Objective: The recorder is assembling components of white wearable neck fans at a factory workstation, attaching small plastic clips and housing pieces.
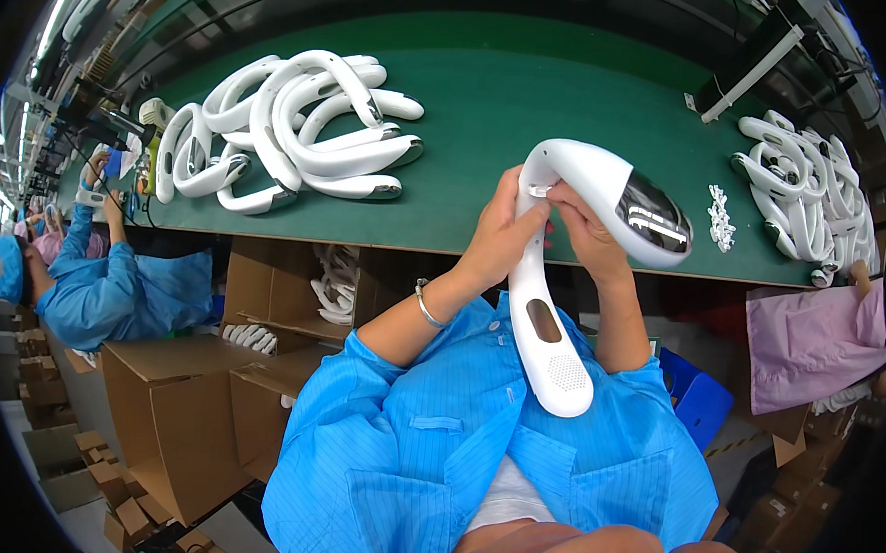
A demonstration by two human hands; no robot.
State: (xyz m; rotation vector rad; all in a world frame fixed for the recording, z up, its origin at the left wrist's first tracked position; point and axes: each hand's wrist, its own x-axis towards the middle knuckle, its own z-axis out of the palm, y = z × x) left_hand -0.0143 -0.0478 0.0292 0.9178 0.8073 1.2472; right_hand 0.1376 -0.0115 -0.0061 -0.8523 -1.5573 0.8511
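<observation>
I hold a smooth, glossy white U-shaped neck fan (pixel 563 273) above the green felt bench (pixel 532 101). My left hand (pixel 500 234) grips it at nine o'clock, my right hand (pixel 585 234) pinches at three, both clamped near its bend; its perforated end hangs toward six o'clock.

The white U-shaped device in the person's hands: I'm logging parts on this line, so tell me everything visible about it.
The white U-shaped device looks like smooth, glossy plastic. One arm ends in a dark reflective panel at upper right; the other hangs toward the person's chest, with a dark oval window and a perforated grille near its tip. It is held up over the near edge of the green table, gripped at the bend by the left hand and right hand.
</observation>
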